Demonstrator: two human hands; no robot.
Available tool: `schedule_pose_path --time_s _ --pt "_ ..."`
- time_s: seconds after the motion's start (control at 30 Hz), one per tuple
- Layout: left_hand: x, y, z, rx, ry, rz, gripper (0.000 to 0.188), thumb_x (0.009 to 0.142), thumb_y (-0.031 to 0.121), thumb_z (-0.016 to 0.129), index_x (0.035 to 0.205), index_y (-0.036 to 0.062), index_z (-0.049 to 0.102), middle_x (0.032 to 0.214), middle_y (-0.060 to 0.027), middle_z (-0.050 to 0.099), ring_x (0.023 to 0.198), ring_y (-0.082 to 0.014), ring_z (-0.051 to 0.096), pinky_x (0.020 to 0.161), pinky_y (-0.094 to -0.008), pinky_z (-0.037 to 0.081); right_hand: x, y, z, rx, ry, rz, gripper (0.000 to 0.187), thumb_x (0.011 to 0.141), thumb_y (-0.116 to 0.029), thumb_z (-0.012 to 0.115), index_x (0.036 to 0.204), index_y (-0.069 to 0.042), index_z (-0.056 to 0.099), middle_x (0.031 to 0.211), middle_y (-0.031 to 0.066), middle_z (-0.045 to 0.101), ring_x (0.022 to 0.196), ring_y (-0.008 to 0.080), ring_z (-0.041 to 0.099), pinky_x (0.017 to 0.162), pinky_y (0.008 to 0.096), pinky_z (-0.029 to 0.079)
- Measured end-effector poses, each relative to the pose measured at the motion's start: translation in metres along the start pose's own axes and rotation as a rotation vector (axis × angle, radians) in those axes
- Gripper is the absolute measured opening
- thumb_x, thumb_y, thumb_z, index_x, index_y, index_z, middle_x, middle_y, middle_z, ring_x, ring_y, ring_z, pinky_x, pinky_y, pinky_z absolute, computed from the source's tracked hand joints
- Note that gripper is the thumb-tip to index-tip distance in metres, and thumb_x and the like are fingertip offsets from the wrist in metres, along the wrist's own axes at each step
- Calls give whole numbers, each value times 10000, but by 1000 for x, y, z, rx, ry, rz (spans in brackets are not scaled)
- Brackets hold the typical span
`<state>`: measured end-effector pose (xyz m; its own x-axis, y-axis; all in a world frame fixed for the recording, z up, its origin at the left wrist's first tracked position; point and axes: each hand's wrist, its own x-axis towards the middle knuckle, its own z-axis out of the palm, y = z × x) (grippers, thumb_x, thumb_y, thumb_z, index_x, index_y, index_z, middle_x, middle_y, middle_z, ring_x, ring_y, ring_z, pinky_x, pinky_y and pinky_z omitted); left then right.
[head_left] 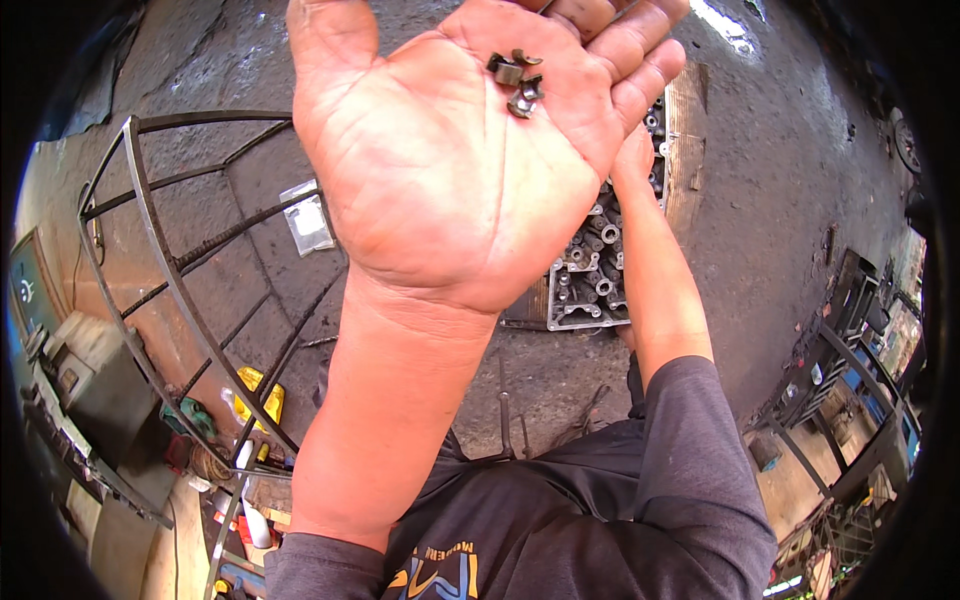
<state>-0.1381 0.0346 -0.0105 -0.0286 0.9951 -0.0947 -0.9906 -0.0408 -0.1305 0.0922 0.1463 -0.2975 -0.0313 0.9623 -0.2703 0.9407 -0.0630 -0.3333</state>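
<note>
My left hand (460, 170) is raised close in front of me, palm up and open, its fingertips partly past the top edge. Several small curved metal pieces, which look like valve collets (520, 85), lie loose on the palm below the fingers. Beyond it, my right hand (634, 155) reaches down at the right side of an engine cylinder head (600, 262). The left palm hides most of that hand, including its fingers. Holes, studs and round valve parts show along the grey metal head, which is partly covered too.
A brown board (686, 150) lies under the cylinder head. On the left a dark metal-bar frame (165, 245) curves near my arm, with a clear plastic packet (308, 222) on the floor beyond. A yellow container (258, 398) stands lower left; metal racks (835, 370) stand at right.
</note>
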Motion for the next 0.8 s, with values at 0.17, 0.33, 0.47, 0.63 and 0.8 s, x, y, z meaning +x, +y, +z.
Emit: schedule_pose_path --time_s 0.17,0.33,0.47,0.63,0.8 --pt "6 -2 4 -19 -2 -2 1086 930 845 365 1566 -36 366 1606 -281 365 1514 -445 308 1258 -515 234 7 8 10 -8 121 -196 303 904 -327 658 1053 -88 768 1109 210 720 1061 403 682 928 502 526" --pt "8 -3 14 -21 3 -8 1104 926 862 348 1576 -30 359 1620 -281 345 1526 -443 289 1266 -507 216 -22 -49 -83 630 227 -171 206 939 -176 718 1050 -8 761 938 113 750 883 196 690 805 334 540" --pt "6 -7 15 -9 -12 -21 1103 921 870 347 1589 -7 348 1648 -267 298 1549 -422 243 1274 -497 195 -103 -113 -205 963 203 -318 88 959 -35 691 1016 10 741 987 33 702 866 91 625 762 249 513" --pt "7 -13 16 -13 -48 -48 1096 913 875 365 1600 22 340 1658 -249 282 1559 -399 216 1283 -485 168 -162 -179 -266 666 59 -857 190 802 78 763 973 -1 736 939 88 683 797 144 650 697 269 525" --pt "7 -21 18 27 -61 -3 1111 933 865 292 1580 -38 326 1610 -303 323 1531 -402 274 1296 -473 154 -168 -202 -261 523 68 -855 166 792 45 797 925 -14 717 892 98 690 758 213 679 680 325 537"
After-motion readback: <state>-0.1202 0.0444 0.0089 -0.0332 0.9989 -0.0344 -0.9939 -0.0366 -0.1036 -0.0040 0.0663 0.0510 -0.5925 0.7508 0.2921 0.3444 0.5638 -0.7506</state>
